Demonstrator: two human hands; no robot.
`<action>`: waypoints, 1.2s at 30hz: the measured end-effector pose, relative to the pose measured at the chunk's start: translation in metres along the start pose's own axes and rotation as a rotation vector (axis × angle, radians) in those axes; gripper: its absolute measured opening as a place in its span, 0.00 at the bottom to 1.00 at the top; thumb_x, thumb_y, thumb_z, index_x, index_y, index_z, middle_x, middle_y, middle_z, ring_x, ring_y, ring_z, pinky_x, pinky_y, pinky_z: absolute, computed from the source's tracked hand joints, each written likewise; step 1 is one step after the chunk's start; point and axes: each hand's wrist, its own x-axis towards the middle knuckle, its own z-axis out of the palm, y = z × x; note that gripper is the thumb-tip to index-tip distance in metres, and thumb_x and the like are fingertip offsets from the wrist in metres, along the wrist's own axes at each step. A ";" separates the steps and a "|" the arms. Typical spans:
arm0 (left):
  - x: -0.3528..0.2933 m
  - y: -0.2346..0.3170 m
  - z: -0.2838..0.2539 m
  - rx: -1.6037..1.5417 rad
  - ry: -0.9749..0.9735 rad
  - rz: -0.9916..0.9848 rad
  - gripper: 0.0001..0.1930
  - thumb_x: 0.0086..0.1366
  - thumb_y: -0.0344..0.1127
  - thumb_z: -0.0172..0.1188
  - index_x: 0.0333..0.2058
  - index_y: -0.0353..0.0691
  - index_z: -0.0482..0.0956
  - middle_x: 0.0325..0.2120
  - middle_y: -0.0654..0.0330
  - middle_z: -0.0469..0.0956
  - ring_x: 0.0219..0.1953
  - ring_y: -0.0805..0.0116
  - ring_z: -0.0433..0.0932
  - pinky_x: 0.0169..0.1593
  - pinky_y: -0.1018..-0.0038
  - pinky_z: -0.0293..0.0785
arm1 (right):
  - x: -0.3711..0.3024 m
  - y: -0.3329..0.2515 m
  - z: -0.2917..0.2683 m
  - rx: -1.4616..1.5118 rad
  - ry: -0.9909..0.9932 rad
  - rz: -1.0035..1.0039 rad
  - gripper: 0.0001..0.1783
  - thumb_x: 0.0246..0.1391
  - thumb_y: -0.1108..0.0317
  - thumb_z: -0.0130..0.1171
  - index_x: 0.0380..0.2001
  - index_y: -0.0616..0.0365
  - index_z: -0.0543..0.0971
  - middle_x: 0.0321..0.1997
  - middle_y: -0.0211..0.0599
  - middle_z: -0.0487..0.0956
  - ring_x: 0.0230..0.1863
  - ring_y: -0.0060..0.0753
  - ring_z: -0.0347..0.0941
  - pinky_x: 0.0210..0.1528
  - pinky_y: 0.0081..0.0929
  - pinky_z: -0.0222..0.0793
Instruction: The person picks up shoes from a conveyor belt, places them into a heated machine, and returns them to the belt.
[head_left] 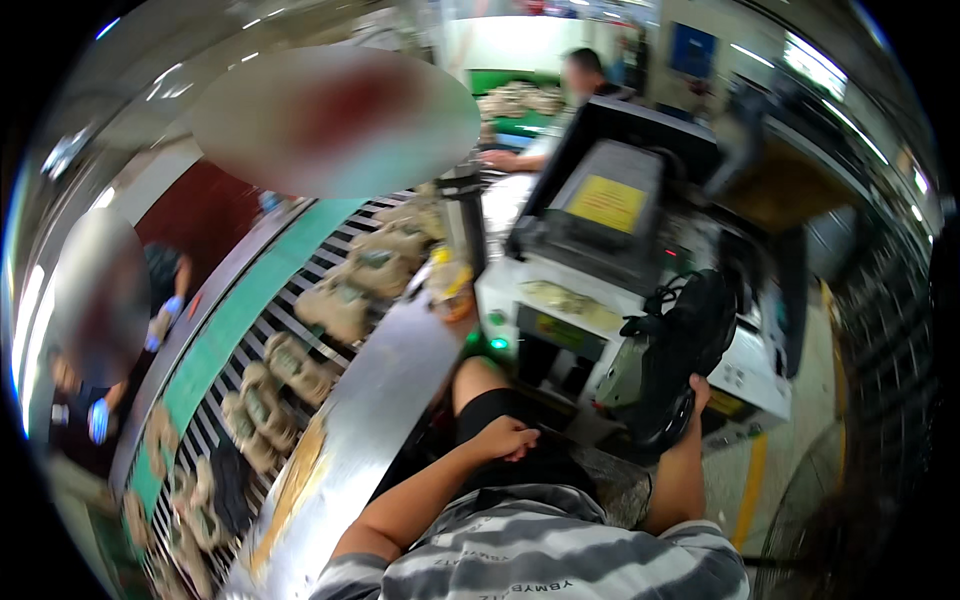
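My right hand (699, 392) grips a black lace-up shoe (690, 335) near its lower end. The shoe is tilted, toe and heel running up and down, beside the white machine (760, 385); its loose laces hang on the left side. Most of the right hand's fingers are hidden behind the shoe. Over my lap, my left hand (505, 438) is curled into a loose fist, with nothing visible in it. It is apart from the shoe and the machine.
Left of me, beige shoes (262, 405) and a dark pair (231, 487) lie on a slatted conveyor (335, 262). A metal ledge (385, 370) separates it from me. A black-housed machine top (610, 190) bears a yellow label. Other people work across the conveyor and beyond the machine.
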 end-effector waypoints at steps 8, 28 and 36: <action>0.050 -0.017 0.005 -0.044 0.142 -0.203 0.17 0.63 0.43 0.53 0.28 0.33 0.81 0.13 0.61 0.73 0.13 0.72 0.71 0.16 0.75 0.66 | 0.054 -0.239 -0.057 -1.236 0.684 -0.558 0.55 0.29 0.64 0.67 0.66 0.58 0.58 0.60 0.46 0.68 0.55 0.41 0.69 0.58 0.32 0.65; 0.119 0.005 0.059 0.305 0.127 -0.024 0.17 0.59 0.44 0.55 0.35 0.34 0.81 0.26 0.53 0.82 0.23 0.64 0.79 0.29 0.69 0.75 | 0.128 -0.244 -0.120 -2.360 0.634 -0.341 0.32 0.57 0.48 0.53 0.58 0.58 0.70 0.59 0.53 0.71 0.61 0.53 0.65 0.63 0.40 0.59; 0.181 0.089 0.166 0.657 -0.169 0.515 0.12 0.58 0.38 0.55 0.36 0.38 0.81 0.32 0.49 0.81 0.37 0.47 0.79 0.41 0.60 0.73 | -0.125 -0.160 -0.195 -0.212 1.521 -0.474 0.10 0.57 0.62 0.52 0.25 0.52 0.66 0.22 0.26 0.62 0.23 0.23 0.57 0.25 0.24 0.53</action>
